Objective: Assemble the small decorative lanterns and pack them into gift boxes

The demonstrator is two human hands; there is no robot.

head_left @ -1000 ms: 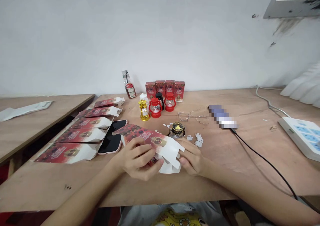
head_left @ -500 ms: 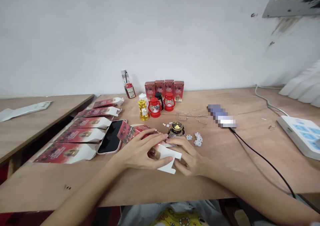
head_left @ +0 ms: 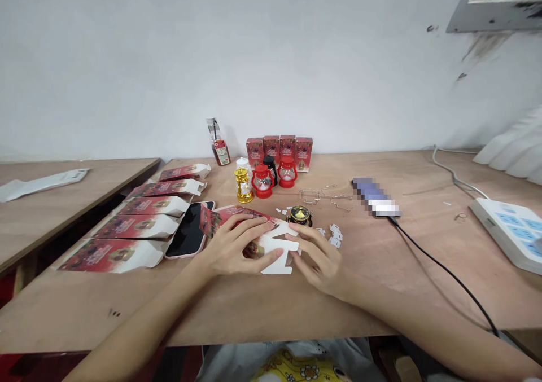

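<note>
A red and white printed cardboard box (head_left: 275, 246) lies tilted under my hands, its white flaps spread at the right end. My left hand (head_left: 237, 244) wraps over the box, thumb along the near side and fingers across the top. With its fingers bent, my right hand (head_left: 319, 258) grips the flaps at the open end. Just beyond the right fingers stands a small black and gold lantern (head_left: 300, 215). Small white plastic pieces (head_left: 335, 236) lie right of it. The inside of the box is hidden.
Several flattened red boxes (head_left: 118, 254) and a phone (head_left: 186, 232) lie at left. Small lanterns (head_left: 263, 183) stand before upright red boxes (head_left: 303, 155) at the back. Bent wires (head_left: 311, 196), a second phone (head_left: 375, 197) on a black cable and a white power strip (head_left: 508, 227) are at right.
The box's open end has shifted slightly up and left, along with my left hand. My right fingers have moved along the flaps, showing more of them.
</note>
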